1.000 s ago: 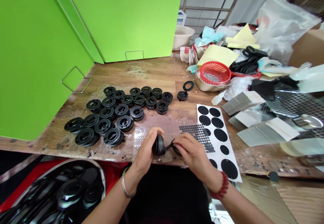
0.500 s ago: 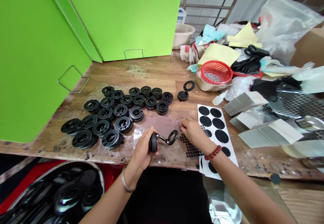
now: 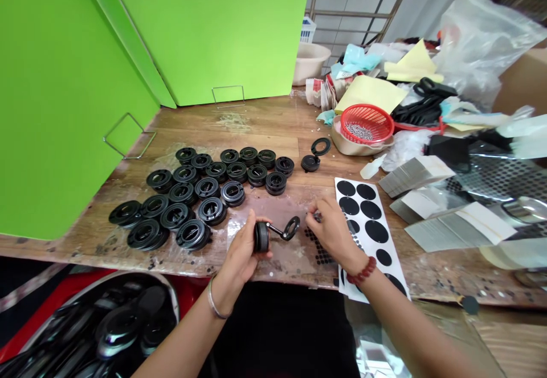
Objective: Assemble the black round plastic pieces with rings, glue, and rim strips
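Observation:
My left hand (image 3: pixel 244 248) is closed around the round base of a black folding stand (image 3: pixel 261 237), whose hinged arm and ring point right. Beside it, my right hand (image 3: pixel 332 229) has its thumb and fingers pinched together; whatever lies between them is too small to make out. Below the right hand is a sheet of small black dots (image 3: pixel 317 249), partly covered by it. A white sheet with large black round stickers (image 3: pixel 376 231) lies under my right wrist. Several folded black round stands (image 3: pixel 207 187) are grouped on the table to the left.
One black stand with its ring raised (image 3: pixel 310 163) is at mid-table. Behind it stands a red basket of small metal parts (image 3: pixel 367 117). Stacks of grey-white cards (image 3: pixel 459 225) and wrappings crowd the right. Green panels (image 3: pixel 205 31) close off the back; a tub of black parts (image 3: pixel 175 298) sits lower left.
My right hand has turned slightly, its pinched fingers still above the small dots. My left hand keeps hold of the stand at nearly the same place. The view has shifted slightly.

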Tool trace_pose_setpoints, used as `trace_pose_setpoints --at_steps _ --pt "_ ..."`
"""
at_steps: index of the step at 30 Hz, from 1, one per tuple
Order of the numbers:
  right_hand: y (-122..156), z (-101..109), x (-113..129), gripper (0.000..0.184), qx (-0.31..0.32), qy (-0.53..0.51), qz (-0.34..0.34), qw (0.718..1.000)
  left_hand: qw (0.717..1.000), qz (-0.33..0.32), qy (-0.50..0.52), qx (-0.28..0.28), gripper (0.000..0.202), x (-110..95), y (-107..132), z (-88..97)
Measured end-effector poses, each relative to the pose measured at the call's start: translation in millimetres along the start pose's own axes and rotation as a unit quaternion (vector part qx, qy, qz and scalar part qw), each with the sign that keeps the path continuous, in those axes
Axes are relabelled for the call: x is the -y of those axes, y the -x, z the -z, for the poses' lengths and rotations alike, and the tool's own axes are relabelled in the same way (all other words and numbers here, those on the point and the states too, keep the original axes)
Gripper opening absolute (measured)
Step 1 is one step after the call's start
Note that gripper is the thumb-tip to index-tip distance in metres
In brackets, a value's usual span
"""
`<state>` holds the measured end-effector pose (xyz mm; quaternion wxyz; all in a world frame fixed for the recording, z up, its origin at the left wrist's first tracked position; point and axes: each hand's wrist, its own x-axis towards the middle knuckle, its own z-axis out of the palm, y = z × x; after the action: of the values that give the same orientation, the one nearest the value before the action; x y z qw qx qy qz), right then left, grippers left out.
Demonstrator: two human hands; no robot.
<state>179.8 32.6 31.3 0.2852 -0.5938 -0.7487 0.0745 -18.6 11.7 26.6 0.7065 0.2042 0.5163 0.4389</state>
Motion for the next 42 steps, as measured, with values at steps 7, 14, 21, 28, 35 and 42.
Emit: trace_pose_setpoints --at_steps 7,14,21,28,35,42 --pt "16 13 52 0.017 -0.075 -0.169 0.107 0.977 0.997 -0.042 -0.048 0.036 0.069 -1 18 -16.0" --pt "14 8 49 0.017 -0.046 -0.160 0.118 0.979 0.998 -0.013 -0.055 0.038 0.073 4 23 -24.0" --pt "35 18 55 0.026 -0.006 -0.094 0.258 0.962 0.998 0.036 0.004 0.049 0.069 10 25 -17.7" --pt "42 20 21 0.024 -0.020 -0.122 0.161 0.979 0.997 0.047 0.020 0.062 0.064 9 22 -4.1" --pt "21 3 -41 0.017 0.024 0.017 0.045 0.999 0.999 0.026 0.005 0.018 0.071 1 7 0.8" --pt "18 -5 -21 0.021 0.093 0.089 0.067 0.989 0.999 0.032 0.006 0.009 0.069 0 7 -2.3"
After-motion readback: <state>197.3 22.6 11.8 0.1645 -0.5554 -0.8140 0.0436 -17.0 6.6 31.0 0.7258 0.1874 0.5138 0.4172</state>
